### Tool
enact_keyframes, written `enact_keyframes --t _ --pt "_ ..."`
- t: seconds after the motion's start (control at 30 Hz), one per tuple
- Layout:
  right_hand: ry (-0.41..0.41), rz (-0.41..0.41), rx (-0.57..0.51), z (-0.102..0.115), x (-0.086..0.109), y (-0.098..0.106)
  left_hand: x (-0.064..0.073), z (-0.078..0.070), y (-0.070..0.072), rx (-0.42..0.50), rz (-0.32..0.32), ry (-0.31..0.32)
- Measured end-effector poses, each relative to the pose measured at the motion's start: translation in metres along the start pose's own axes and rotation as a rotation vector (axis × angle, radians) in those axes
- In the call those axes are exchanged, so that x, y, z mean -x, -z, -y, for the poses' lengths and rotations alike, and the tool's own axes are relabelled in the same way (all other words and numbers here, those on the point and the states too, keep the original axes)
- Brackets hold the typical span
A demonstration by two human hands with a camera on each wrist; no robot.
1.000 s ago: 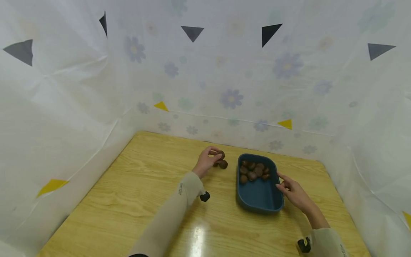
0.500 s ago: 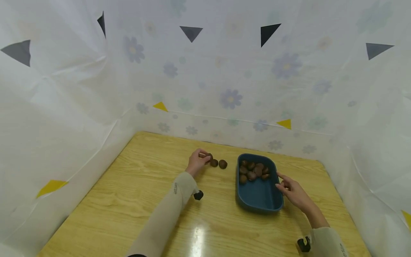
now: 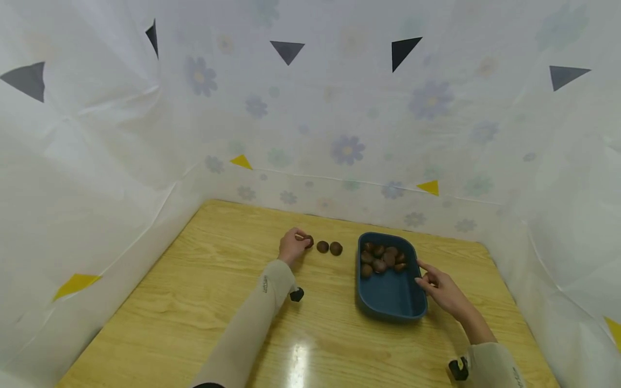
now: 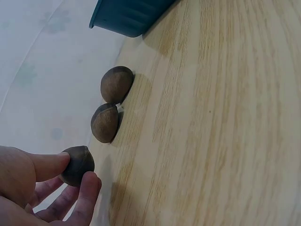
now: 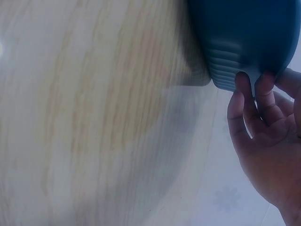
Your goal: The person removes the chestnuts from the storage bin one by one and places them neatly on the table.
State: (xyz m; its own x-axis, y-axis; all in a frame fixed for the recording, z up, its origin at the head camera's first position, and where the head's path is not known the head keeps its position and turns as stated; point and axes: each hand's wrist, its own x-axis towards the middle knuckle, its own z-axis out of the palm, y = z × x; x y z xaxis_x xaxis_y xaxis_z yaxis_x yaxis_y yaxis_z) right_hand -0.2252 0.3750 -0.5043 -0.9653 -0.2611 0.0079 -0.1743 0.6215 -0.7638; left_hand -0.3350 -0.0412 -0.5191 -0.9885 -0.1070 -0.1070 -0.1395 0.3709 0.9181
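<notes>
Well to the left of the single blue container [image 3: 390, 293], over the wooden table [image 3: 194, 280], the left hand [image 3: 292, 247] grasps one held nut [image 4: 79, 165], brown, between thumb and fingers; whether this nut rests on the table cannot be told. One second earlier, hand and nut overlapped the loose pair; both have since shifted farther from the container, leaving the pair uncovered. For the work in hand, this appears to make the held nut the outermost of three in a row. Nearer the container's left wall, just beside each other, sit two loose nuts, also brown: the left nut [image 3: 322, 247] and the right nut [image 3: 336, 248]. Inside the container, toward its far end, lies a cluster of nuts [image 3: 380, 266], about ten, their overlap preventing an exact count. At the container's right wall, the right hand [image 3: 443, 291], second of two, grasps the rim, its position unchanged.
</notes>
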Motion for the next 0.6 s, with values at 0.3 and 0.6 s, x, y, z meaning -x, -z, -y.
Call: enact_keyframes --t 0.3,0.6 --pt "-0.007 0.0 -0.003 0.0015 0.0002 0.0005 0.0023 -0.0009 -0.0017 -0.062 0.021 -0.018" --pt "0.001 -0.002 -0.021 0.0032 0.0016 -0.0011 0.0027 -0.0006 -0.0019 -0.095 0.026 -0.039"
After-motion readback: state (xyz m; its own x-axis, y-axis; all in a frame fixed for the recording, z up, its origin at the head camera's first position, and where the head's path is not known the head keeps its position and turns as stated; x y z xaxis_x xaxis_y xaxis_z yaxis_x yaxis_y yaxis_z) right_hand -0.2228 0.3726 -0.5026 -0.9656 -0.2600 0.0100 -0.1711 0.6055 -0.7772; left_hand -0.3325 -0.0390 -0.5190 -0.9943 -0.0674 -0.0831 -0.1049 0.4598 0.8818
